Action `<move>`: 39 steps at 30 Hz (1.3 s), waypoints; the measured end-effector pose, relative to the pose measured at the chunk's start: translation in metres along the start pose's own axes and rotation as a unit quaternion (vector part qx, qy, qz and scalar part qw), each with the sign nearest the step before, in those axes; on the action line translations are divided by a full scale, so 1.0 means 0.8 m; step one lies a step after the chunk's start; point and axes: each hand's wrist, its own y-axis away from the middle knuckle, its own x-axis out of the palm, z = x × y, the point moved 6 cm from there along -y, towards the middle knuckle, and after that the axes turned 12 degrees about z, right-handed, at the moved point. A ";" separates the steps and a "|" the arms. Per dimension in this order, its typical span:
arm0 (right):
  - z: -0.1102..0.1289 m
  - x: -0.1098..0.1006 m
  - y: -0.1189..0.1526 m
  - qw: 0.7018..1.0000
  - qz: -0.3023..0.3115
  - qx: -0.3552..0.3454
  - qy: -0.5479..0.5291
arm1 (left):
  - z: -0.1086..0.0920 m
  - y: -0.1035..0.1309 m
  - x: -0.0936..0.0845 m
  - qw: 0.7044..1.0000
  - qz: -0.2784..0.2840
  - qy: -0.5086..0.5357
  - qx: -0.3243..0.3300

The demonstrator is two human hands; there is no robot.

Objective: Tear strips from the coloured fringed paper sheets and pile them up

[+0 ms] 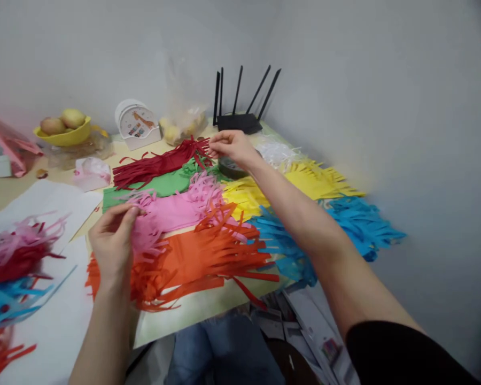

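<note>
My left hand (114, 238) is closed in a pinch at the left end of the pink fringed paper (176, 209). Whether anything is between its fingertips I cannot make out. Farther back, my right hand (233, 147) pinches beside the right-hand fringe of the dark red paper (156, 166); what it holds, if anything, is too small to tell. Green paper (166, 183) lies between the red and pink pieces. Nearest me is orange fringed paper (192, 254). Yellow (312, 179) and blue fringed paper (361, 224) spread under and beyond my right forearm.
A black router (240, 123) with several antennas stands at the back, near a dark round object (232, 168) and white shreds (278, 151). A giraffe coaster holder (139, 124) and a yellow fruit bowl (63, 136) are along the wall. White sheets (50, 200) carry multicoloured fringe (16, 267) at left.
</note>
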 end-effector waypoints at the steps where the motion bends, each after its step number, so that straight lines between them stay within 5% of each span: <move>1: 0.023 0.023 0.017 0.992 0.029 -0.057 -0.107 | -0.007 0.004 0.007 1.000 0.021 -0.011 0.009; 5: 0.098 0.115 0.092 0.933 0.138 -0.119 -0.311 | -0.034 0.019 0.034 0.994 0.099 -0.020 0.035; 9: 0.144 0.158 0.138 0.914 0.148 -0.131 -0.355 | -0.052 0.037 0.041 0.990 0.135 -0.011 0.032; 16: 0.171 0.181 0.174 0.928 0.129 -0.136 -0.323 | -0.076 0.069 0.017 0.990 0.118 -0.056 0.054; 24: 0.183 0.205 0.202 0.939 0.085 -0.157 -0.293 | -0.105 0.112 -0.003 0.950 0.043 -0.254 0.179; 31: 0.188 0.217 0.214 0.932 0.113 -0.157 -0.306 | -0.097 0.129 -0.014 0.984 0.088 -0.118 0.103; 36: 0.187 0.222 0.224 0.943 0.124 -0.148 -0.273 | -0.096 0.143 -0.019 0.988 0.035 -0.107 0.103; 39: 0.185 0.221 0.228 0.950 0.130 -0.151 -0.241 | -0.079 0.143 -0.017 0.997 0.064 -0.014 0.046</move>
